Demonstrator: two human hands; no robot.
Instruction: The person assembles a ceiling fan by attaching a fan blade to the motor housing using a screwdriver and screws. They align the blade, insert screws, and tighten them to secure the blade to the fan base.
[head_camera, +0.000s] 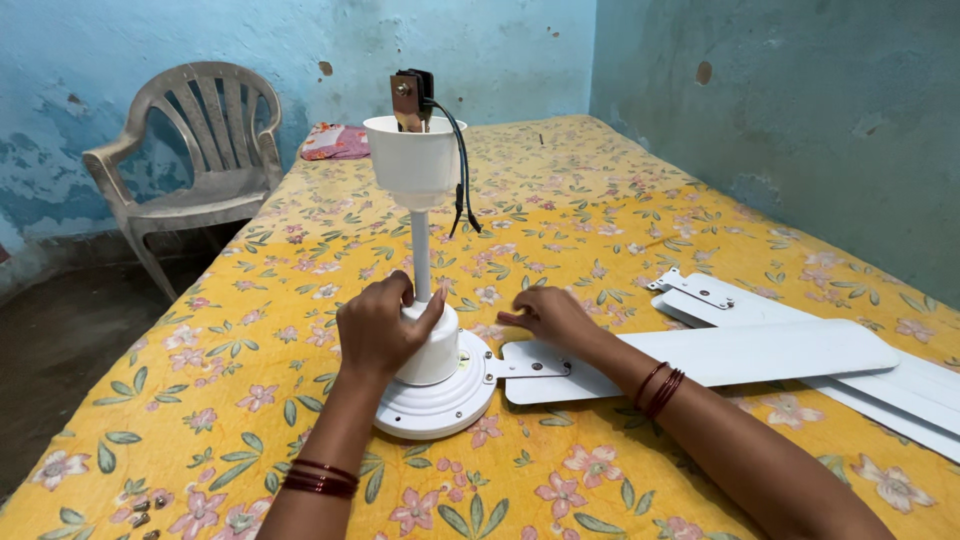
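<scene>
At the bottom left corner of the frame a few small screws (143, 513) lie on the yellow flowered bedsheet (250, 400) that covers the bed. Just above, both forearms come in from the lower edge, each with dark red bangles (318, 477) at the wrist. The left hand (382, 325) is wrapped around the white lower cup of a ceiling fan motor (440, 385), which stands at the centre of the frame on its round base — fingers curled to the cup, thumb by the rod. The right hand (555, 318), right of centre, rests flat with loose fingers on the inner end of a white fan blade (700, 360) joined to the motor (nothing is gripped). More loose blades (800, 320) lie at the right edge. The downrod (421, 255) rises to a white canopy cup (415, 160) with wires. Farther back, upper left, stand a grey plastic chair (195, 150) and a pink cloth (335, 141).
</scene>
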